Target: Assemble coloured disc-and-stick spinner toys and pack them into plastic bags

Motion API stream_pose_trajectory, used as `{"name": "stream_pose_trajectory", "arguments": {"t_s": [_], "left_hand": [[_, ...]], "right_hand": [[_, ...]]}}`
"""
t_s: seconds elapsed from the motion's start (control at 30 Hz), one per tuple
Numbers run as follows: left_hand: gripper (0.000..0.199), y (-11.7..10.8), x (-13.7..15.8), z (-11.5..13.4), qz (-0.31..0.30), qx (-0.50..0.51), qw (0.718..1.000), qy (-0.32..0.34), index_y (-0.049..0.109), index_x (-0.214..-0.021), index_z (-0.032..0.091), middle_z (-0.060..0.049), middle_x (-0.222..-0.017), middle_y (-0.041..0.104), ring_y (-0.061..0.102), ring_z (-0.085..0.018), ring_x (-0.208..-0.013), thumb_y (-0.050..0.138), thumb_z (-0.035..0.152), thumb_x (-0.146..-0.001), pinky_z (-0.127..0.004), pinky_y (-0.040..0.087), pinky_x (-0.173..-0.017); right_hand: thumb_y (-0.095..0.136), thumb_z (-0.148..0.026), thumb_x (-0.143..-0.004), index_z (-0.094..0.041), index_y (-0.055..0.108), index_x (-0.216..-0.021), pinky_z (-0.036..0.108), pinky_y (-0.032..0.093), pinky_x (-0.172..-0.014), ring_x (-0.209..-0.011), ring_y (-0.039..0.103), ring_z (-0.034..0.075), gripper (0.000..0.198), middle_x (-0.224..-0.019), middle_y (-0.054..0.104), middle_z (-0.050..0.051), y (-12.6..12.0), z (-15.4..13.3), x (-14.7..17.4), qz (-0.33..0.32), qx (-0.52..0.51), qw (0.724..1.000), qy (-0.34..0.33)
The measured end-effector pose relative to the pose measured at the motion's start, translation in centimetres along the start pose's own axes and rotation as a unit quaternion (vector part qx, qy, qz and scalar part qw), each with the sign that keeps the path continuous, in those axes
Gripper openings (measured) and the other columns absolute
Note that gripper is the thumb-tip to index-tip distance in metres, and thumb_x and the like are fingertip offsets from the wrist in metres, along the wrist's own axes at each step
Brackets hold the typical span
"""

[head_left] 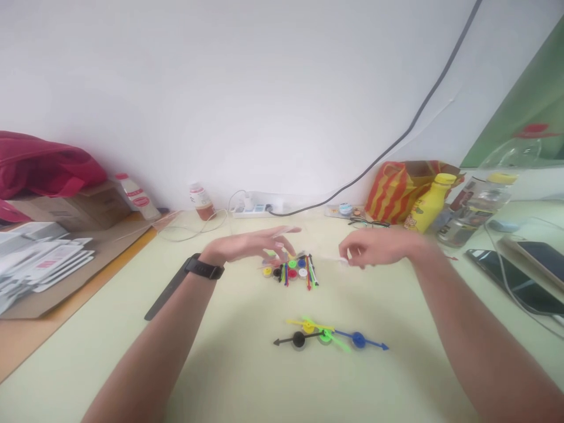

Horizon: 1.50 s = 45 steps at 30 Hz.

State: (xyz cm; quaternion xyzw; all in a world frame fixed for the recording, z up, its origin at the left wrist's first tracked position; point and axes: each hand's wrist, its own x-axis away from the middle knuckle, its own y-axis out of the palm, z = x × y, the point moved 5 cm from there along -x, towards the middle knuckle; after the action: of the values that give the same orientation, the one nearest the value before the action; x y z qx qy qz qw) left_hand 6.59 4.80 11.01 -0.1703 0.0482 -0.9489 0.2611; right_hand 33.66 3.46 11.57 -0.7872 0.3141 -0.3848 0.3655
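Observation:
My left hand [262,244], with a dark watch band [205,267] on its wrist, reaches over the cluster of small plastic parts with its fingers stretched and apart. Beneath and beside it lie coloured round bases, among them a red disc [292,274] and a white disc [302,272], with thin arrow pointers [309,271] in a bunch. To the right, my right hand [374,245] is closed in a pinch on a white arrow pointer [332,258], blurred by motion. Closer to me lie spinners with arrows on discs: black [298,339], yellow [309,326], green [325,336] and blue [358,339].
A power strip [251,211] lies along the wall, with a drink bottle [201,202] to its left. At right are a striped bag [392,188], a yellow bottle [429,202] and a phone [506,276]. White boxes [48,261] lie on cardboard at left.

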Motion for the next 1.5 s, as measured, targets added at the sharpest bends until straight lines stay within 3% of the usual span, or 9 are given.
{"name": "stream_pose_trajectory", "arguments": {"t_s": [0.13,0.23,0.4,0.7,0.8,0.9,1.13,1.33,1.5], "left_hand": [[0.07,0.2,-0.2,0.1,-0.017,-0.004,1.0,0.024,0.026,-0.165,0.033,-0.013,-0.139,0.059,0.06,-0.026,-0.115,0.057,0.043,-0.102,-0.043,0.045,-0.1],[0.072,0.4,-0.3,0.1,-0.03,-0.013,0.998,0.045,0.022,-0.166,0.032,-0.014,-0.139,0.058,0.059,-0.024,-0.111,0.056,0.039,-0.103,-0.042,0.044,-0.098],[0.068,0.5,-0.3,0.3,-0.008,-0.013,0.999,0.034,0.026,-0.164,0.034,-0.013,-0.138,0.058,0.061,-0.024,-0.109,0.055,0.042,-0.104,-0.042,0.045,-0.097],[0.071,1.4,-0.7,1.1,-0.007,-0.029,0.998,0.056,0.024,-0.165,0.036,-0.011,-0.136,0.06,0.062,-0.021,-0.098,0.057,0.04,-0.103,-0.039,0.046,-0.092],[0.069,1.7,-1.1,1.3,-0.006,-0.021,0.998,0.064,0.027,-0.164,0.035,-0.011,-0.131,0.062,0.062,-0.021,-0.095,0.058,0.041,-0.102,-0.037,0.047,-0.087],[0.068,1.9,-1.5,1.1,0.004,-0.011,0.997,0.073,0.031,-0.163,0.035,-0.01,-0.131,0.063,0.062,-0.023,-0.104,0.059,0.042,-0.101,-0.036,0.047,-0.088],[0.073,2.1,-2.3,0.9,0.028,-0.003,0.995,0.093,0.031,-0.163,0.033,-0.01,-0.131,0.065,0.064,-0.024,-0.106,0.062,0.044,-0.098,-0.038,0.046,-0.094],[0.07,2.2,-2.5,0.9,0.029,-0.004,0.995,0.095,0.034,-0.162,0.034,-0.008,-0.131,0.066,0.064,-0.022,-0.104,0.062,0.043,-0.099,-0.034,0.046,-0.093],[0.068,2.3,-2.6,0.5,0.031,0.005,0.997,0.074,0.033,-0.162,0.036,-0.009,-0.13,0.064,0.061,-0.018,-0.093,0.06,0.044,-0.1,-0.03,0.046,-0.077]], "right_hand": [[0.056,-0.043,-0.094,-0.024,0.076,-0.099,0.029,0.043,-0.057,-0.068,0.062,0.019,0.028,-0.081,0.072,0.004,-3.3,0.9,1.3,0.182,-0.046,0.981,-0.052],[0.057,-0.044,-0.095,-0.022,0.073,-0.101,0.029,0.044,-0.058,-0.068,0.062,0.018,0.029,-0.084,0.071,0.004,-4.1,0.4,1.9,0.246,-0.102,0.962,-0.067],[0.06,-0.046,-0.094,-0.02,0.068,-0.086,0.028,0.042,-0.056,-0.067,0.06,0.017,0.028,-0.077,0.067,0.003,-3.6,-1.3,1.7,0.241,-0.121,0.959,-0.092],[0.055,-0.041,-0.096,-0.02,0.074,-0.091,0.028,0.035,-0.054,-0.061,0.048,0.014,0.028,-0.07,0.059,0.0,-2.5,-3.1,-0.1,0.25,-0.053,0.959,-0.118],[0.056,-0.036,-0.095,-0.021,0.071,-0.105,0.027,0.039,-0.056,-0.062,0.052,0.015,0.024,-0.074,0.064,0.0,-2.0,-3.6,-0.5,0.256,-0.118,0.95,-0.134],[0.062,-0.035,-0.093,-0.02,0.069,-0.097,0.028,0.047,-0.062,-0.069,0.061,0.017,0.017,-0.078,0.069,0.002,-1.8,-3.6,-0.9,0.269,-0.167,0.937,-0.148],[0.067,-0.035,-0.09,-0.021,0.077,-0.088,0.033,0.049,-0.068,-0.077,0.065,0.021,0.018,-0.085,0.075,0.005,-2.4,-3.9,-0.4,0.346,-0.13,0.917,-0.15],[0.066,-0.034,-0.09,-0.022,0.08,-0.093,0.029,0.042,-0.06,-0.068,0.058,0.017,0.019,-0.08,0.074,0.003,-2.1,-4.5,-0.2,0.336,-0.1,0.926,-0.142],[0.065,-0.039,-0.092,-0.021,0.078,-0.09,0.028,0.037,-0.057,-0.062,0.053,0.014,0.023,-0.079,0.073,0.002,-1.9,-4.7,-0.7,0.316,-0.098,0.934,-0.133]]}}
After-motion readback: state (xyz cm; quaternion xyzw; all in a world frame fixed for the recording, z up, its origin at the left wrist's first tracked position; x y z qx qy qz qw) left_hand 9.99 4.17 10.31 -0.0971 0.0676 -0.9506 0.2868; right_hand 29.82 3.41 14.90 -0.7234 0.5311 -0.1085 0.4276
